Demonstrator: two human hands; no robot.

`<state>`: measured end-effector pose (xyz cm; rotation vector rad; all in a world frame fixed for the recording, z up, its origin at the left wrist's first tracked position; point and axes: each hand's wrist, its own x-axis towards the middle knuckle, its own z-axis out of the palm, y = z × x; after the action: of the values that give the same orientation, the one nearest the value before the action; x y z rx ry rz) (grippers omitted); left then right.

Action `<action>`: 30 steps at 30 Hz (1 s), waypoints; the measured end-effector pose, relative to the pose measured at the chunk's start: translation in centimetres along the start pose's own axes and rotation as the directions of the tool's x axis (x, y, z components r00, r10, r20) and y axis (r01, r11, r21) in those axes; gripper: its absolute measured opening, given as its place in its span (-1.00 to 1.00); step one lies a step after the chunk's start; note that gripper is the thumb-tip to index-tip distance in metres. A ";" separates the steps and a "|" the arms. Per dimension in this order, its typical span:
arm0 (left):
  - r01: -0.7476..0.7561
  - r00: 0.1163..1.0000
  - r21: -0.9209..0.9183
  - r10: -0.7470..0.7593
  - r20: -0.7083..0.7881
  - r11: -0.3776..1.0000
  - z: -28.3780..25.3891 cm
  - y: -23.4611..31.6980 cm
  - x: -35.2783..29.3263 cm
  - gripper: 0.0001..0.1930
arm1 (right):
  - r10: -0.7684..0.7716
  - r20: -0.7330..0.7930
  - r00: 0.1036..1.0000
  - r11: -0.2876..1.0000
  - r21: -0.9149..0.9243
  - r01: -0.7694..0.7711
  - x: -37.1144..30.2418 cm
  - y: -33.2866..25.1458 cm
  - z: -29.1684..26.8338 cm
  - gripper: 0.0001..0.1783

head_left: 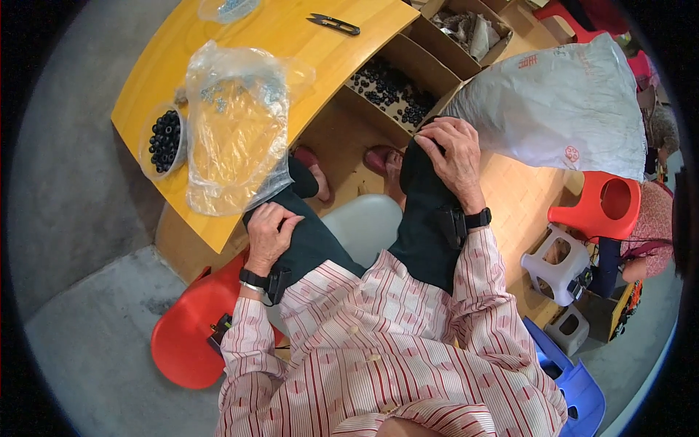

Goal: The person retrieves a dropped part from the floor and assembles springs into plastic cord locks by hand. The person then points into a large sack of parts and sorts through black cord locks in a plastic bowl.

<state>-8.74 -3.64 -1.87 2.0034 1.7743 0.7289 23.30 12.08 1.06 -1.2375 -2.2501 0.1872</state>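
Note:
My left hand (pixel 268 237) rests on my left thigh, below the edge of the yellow table, thumb apart from the fingers and holding nothing. Close beyond it lies a clear plastic bag (pixel 237 156) with small pale-blue pieces inside, its lower corner hanging over the table edge. On my right knee my right hand (pixel 453 154) lies draped with its fingers loosely spread, also without anything in it. Beside that hand are a compartment box (pixel 393 120) holding small black pieces and a large, full white sack (pixel 546 109).
The yellow table (pixel 153 95) carries a tub of black beads (pixel 166 142), thread snips (pixel 333 24) and another clear tub (pixel 227 9). A red chair (pixel 188 331) stands at left. Red (pixel 597 207), white (pixel 557 262) and blue stools (pixel 575 386) are at right, near another person's pink sleeve (pixel 648 226).

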 end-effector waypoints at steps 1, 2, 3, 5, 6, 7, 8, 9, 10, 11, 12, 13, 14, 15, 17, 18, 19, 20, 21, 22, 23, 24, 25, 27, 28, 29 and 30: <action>0.017 0.999 -0.015 -0.018 -0.034 1.000 0.1 -0.2 0.0 -0.81 | 0.036 -0.025 0.999 0.998 0.048 -0.034 -0.1 0.1 -0.2 -0.84; 0.034 0.997 -0.031 -0.036 -0.068 0.999 0.2 -0.3 0.0 -0.81 | 0.072 -0.049 0.996 0.993 0.097 -0.067 -0.2 0.3 -0.3 -0.86; 0.036 0.997 -0.033 -0.038 -0.066 0.999 0.3 -0.3 0.0 -0.81 | 0.072 -0.047 0.996 0.993 0.096 -0.068 -0.3 0.4 -0.4 -0.86; 0.060 0.994 -0.026 -0.062 -0.091 0.998 0.3 -0.3 0.1 -0.81 | 0.160 -0.075 0.984 0.968 0.205 -0.142 -0.3 0.6 -0.6 -0.88; 0.064 0.993 -0.026 -0.066 -0.094 0.998 0.3 -0.3 0.1 -0.81 | 0.187 -0.066 0.980 0.958 0.233 -0.167 -0.3 0.5 -0.6 -0.87; 0.088 0.990 -0.027 -0.090 -0.112 0.996 0.2 -0.3 0.0 -0.81 | 0.180 -0.064 0.982 0.958 0.237 -0.160 -0.3 0.4 -0.5 -0.87; 0.114 0.984 -0.026 -0.116 -0.134 0.993 0.1 -0.3 -0.1 -0.81 | 0.176 -0.075 0.982 0.958 0.242 -0.153 -0.2 0.2 -0.3 -0.87; 0.127 0.980 -0.016 -0.128 -0.152 0.992 0.0 -0.5 -0.2 -0.81 | 0.163 -0.088 0.983 0.958 0.254 -0.136 0.3 0.0 0.1 -0.87; 0.110 0.977 -0.049 -0.117 -0.178 0.993 0.2 -0.8 -0.4 -0.83 | 0.140 -0.086 0.986 0.956 0.272 -0.112 0.5 -0.3 0.1 -0.87; 0.095 0.972 -0.077 -0.109 -0.209 0.993 0.2 -1.0 -0.5 -0.85 | 0.177 -0.082 0.981 0.948 0.281 -0.147 0.5 -0.5 -0.2 -0.87; 0.094 0.973 -0.077 -0.108 -0.203 0.993 0.3 -1.0 -0.4 -0.84 | 0.207 -0.073 0.975 0.937 0.301 -0.177 0.4 -0.7 -0.1 -0.88; 0.058 0.977 -0.088 -0.075 -0.198 0.994 0.4 -1.0 -0.2 -0.84 | 0.198 -0.086 0.976 0.947 0.273 -0.168 0.1 -0.5 0.0 -0.89; 0.039 0.978 -0.126 -0.064 -0.197 0.991 0.6 -1.0 -0.2 -0.84 | 0.228 -0.061 0.972 0.938 0.282 -0.202 0.0 -0.7 -0.2 -0.89; 0.035 0.982 -0.183 -0.068 -0.175 0.982 0.6 -0.5 0.2 -0.85 | 0.200 -0.081 0.977 0.953 0.246 -0.175 -0.2 -0.7 -0.6 -0.90; 0.061 0.982 -0.259 -0.104 -0.156 0.964 -0.5 0.6 0.1 -0.87 | 0.198 -0.048 0.979 0.954 0.237 -0.182 -0.3 -1.1 -0.4 -0.90; 0.051 0.977 -0.239 -0.099 -0.191 0.970 -1.4 1.3 0.1 -0.88 | 0.197 -0.033 0.980 0.956 0.229 -0.184 -0.4 -1.2 -0.3 -0.89; 0.038 0.970 -0.219 -0.089 -0.225 0.975 -2.7 1.7 0.1 -0.88 | 0.198 -0.022 0.980 0.957 0.219 -0.188 -0.3 -1.4 -0.1 -0.88; 0.053 0.965 -0.203 -0.103 -0.243 0.978 -4.1 2.1 0.1 -0.88 | 0.176 -0.018 0.984 0.957 0.238 -0.166 -0.3 -1.6 0.1 -0.88; 0.080 0.951 -0.186 -0.131 -0.281 0.979 -5.6 2.2 0.2 -0.89 | 0.179 -0.006 0.984 0.957 0.233 -0.173 -0.2 -1.8 0.4 -0.87; 0.098 0.936 -0.176 -0.151 -0.318 0.979 -6.7 2.2 0.6 -0.90 | 0.187 0.001 0.982 0.958 0.220 -0.183 -0.1 -1.9 0.3 -0.87; 0.100 0.932 -0.171 -0.153 -0.329 0.980 -7.8 1.7 1.0 -0.90 | 0.176 -0.002 0.984 0.959 0.225 -0.171 0.0 -1.8 0.3 -0.87; 0.133 0.905 -0.150 -0.182 -0.385 0.980 -8.9 0.9 1.4 -0.91 | 0.158 -0.009 0.987 0.968 0.201 -0.152 0.0 -1.7 0.4 -0.87; 0.169 0.874 -0.131 -0.210 -0.437 0.977 -10.2 -0.1 1.7 -0.92 | 0.141 -0.014 0.990 0.974 0.179 -0.137 0.1 -1.7 0.5 -0.87; 0.299 0.845 -0.076 -0.301 -0.443 0.951 -12.5 -2.7 2.9 -0.93 | 0.125 -0.017 0.992 0.980 0.157 -0.121 0.1 -1.9 0.5 -0.87; 0.354 0.825 -0.069 -0.346 -0.447 0.933 -13.7 -3.9 3.3 -0.91 | 0.113 -0.016 0.993 0.984 0.140 -0.110 0.1 -2.0 0.6 -0.87; 0.410 0.801 -0.061 -0.391 -0.453 0.910 -14.8 -5.0 3.7 -0.90 | 0.110 -0.016 0.994 0.983 0.149 -0.107 0.3 -2.1 0.9 -0.87; 0.410 0.801 -0.058 -0.390 -0.454 0.910 -15.7 -6.6 4.1 -0.90 | 0.093 -0.018 0.996 0.987 0.130 -0.089 0.3 -2.1 1.1 -0.86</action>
<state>-23.07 0.31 7.32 1.4618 2.3982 1.0841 21.04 11.30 1.02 -1.2668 -2.1265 0.3456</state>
